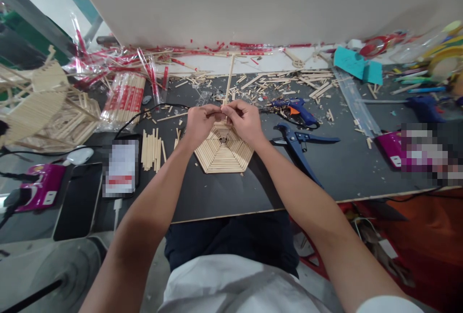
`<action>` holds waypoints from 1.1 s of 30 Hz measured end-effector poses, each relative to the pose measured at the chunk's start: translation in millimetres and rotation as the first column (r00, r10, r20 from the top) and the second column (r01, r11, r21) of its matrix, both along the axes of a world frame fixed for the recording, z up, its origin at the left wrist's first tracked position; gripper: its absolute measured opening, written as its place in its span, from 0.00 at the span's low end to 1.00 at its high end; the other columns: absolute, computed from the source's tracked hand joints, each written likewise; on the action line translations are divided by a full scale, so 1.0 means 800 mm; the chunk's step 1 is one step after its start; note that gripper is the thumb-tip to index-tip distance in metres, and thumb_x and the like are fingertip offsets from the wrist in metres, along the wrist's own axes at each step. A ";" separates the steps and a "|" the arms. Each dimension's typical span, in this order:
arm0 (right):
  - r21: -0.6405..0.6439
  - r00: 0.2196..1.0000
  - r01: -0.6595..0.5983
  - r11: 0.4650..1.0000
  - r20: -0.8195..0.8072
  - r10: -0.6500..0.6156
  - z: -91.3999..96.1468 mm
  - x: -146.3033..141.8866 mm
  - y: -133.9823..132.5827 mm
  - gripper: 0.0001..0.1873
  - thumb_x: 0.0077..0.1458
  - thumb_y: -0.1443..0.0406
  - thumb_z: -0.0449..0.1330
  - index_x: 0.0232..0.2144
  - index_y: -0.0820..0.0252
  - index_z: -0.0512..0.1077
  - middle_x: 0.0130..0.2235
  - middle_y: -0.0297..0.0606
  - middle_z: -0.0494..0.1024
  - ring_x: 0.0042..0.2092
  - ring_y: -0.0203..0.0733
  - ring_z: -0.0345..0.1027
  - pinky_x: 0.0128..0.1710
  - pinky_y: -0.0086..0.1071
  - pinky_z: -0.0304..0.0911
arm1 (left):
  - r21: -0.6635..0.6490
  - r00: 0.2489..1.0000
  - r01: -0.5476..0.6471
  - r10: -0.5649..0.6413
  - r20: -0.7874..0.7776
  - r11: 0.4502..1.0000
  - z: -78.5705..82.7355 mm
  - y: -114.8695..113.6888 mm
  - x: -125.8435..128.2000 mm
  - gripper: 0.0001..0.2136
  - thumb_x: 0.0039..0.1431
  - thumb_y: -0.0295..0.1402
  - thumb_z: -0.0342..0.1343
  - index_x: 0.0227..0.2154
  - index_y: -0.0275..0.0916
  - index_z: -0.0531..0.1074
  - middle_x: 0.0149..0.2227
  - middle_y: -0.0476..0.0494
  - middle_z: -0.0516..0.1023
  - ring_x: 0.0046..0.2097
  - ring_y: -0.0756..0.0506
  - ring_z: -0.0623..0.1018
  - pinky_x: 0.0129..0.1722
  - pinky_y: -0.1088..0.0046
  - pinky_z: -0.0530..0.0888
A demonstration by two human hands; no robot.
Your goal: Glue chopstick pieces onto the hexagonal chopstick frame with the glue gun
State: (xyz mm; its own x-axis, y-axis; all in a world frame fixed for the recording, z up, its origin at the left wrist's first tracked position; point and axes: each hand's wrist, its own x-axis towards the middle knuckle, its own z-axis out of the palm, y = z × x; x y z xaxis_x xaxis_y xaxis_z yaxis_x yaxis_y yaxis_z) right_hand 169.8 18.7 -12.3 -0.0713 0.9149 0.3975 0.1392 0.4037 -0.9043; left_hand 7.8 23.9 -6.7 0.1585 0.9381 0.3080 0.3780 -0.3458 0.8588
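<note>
A hexagonal piece built of wooden sticks [223, 153] lies on the dark table in front of me. Over its far edge my left hand [199, 122] and my right hand [243, 119] meet, fingers pinched. Between them they hold a long thin wooden stick [229, 80] that rises away toward the wall. My left hand's fingertips close on the stick's lower end; my right hand grips it just beside.
Cut sticks [152, 149] lie left of the hexagon, beside a phone [120, 167] and a second phone [77, 199]. A blue glue gun [297, 108] and blue cutter [302, 145] sit right. Stick scraps, red wrappers and stick structures [47, 110] crowd the back and left.
</note>
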 end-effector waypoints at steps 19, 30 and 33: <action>-0.002 0.999 0.030 1.000 0.032 -0.030 -0.001 0.003 0.003 0.13 0.59 0.55 0.66 0.29 0.56 0.77 0.25 0.31 0.76 0.26 0.35 0.68 0.31 0.34 0.63 | -0.037 0.999 0.030 -0.029 0.027 0.999 0.004 0.001 -0.001 0.10 0.53 0.25 0.56 0.31 0.38 0.84 0.30 0.46 0.83 0.31 0.50 0.78 0.35 0.75 0.75; -0.007 1.000 0.000 1.000 -0.019 0.000 0.005 0.000 -0.002 0.10 0.59 0.59 0.65 0.28 0.56 0.75 0.21 0.28 0.73 0.24 0.35 0.67 0.30 0.33 0.61 | -0.071 0.994 0.049 -0.042 0.098 0.996 -0.001 0.005 -0.003 0.12 0.51 0.22 0.54 0.30 0.37 0.84 0.27 0.47 0.81 0.31 0.51 0.78 0.34 0.76 0.74; -0.026 1.000 0.003 1.000 -0.002 -0.003 0.003 0.000 0.000 0.10 0.59 0.59 0.65 0.28 0.56 0.74 0.21 0.28 0.73 0.25 0.35 0.67 0.30 0.33 0.62 | -0.069 0.995 0.043 -0.037 0.093 0.997 0.000 0.004 -0.003 0.11 0.51 0.23 0.55 0.30 0.37 0.84 0.27 0.47 0.81 0.30 0.50 0.77 0.34 0.76 0.74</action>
